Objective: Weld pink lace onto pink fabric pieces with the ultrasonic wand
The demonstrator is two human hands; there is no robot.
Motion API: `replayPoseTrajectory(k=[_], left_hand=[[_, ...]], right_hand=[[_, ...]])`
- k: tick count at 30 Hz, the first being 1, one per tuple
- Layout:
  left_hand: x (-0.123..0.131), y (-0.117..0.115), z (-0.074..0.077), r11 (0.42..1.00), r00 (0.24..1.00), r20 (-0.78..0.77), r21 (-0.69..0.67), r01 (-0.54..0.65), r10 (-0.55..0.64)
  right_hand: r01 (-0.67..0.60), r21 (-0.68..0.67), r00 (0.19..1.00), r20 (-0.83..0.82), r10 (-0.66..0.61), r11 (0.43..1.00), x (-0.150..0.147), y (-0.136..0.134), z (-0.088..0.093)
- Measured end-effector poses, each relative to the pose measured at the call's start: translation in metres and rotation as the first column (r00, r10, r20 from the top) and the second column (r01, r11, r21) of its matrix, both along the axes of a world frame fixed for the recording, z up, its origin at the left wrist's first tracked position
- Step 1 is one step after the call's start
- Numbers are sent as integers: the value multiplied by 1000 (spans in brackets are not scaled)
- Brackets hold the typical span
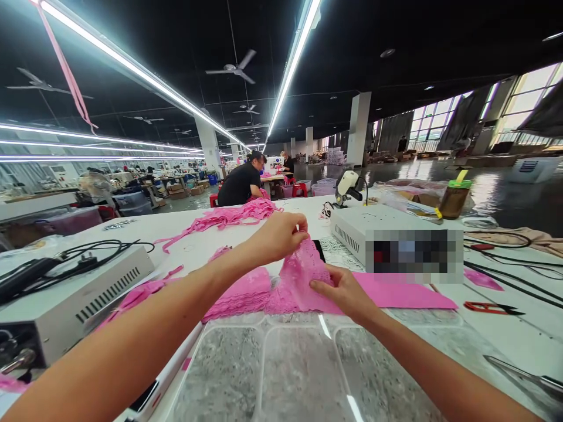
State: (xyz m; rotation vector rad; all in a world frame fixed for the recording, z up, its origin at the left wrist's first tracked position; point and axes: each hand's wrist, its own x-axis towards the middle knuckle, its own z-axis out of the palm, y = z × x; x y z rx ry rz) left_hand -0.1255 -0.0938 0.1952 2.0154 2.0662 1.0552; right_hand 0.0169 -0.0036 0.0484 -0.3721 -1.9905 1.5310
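A pink lace piece [303, 272] is held up between both hands over the table. My left hand [288, 233] pinches its top edge. Lower down, my right hand [341, 287] grips its right edge between thumb and fingers. To the left lies a stack of pink fabric pieces [241, 293], layered with scalloped edges. A flat pink strip [404, 291] extends to the right, partly behind my right hand. A dark object, mostly hidden, shows just behind the lace.
White machine box [352, 234] at right, another [101, 293] at left with cables. Red snips [488, 307] and metal scissors [523, 375] lie at right. Pink straps [229, 217] are heaped at the table's back. A bottle [455, 199] stands back right. A person [240, 181] sits beyond.
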Motion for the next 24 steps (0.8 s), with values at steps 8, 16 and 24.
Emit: replayPoseTrajectory(k=[8,16,24], left_hand=[[-47,-32,-61,985,988,83,-101,138,-130],[-35,-147,-159,920,924,-121,-204,335,-363],[-30,-188,-179,928,900,-266,-242,285,-345]], right_hand=[[95,288,993,46,-112,953,50,34,-16],[-37,948,997,12,80,317,93,-20,-60],[-179,939,979,141,146,293,87,-48,-56]])
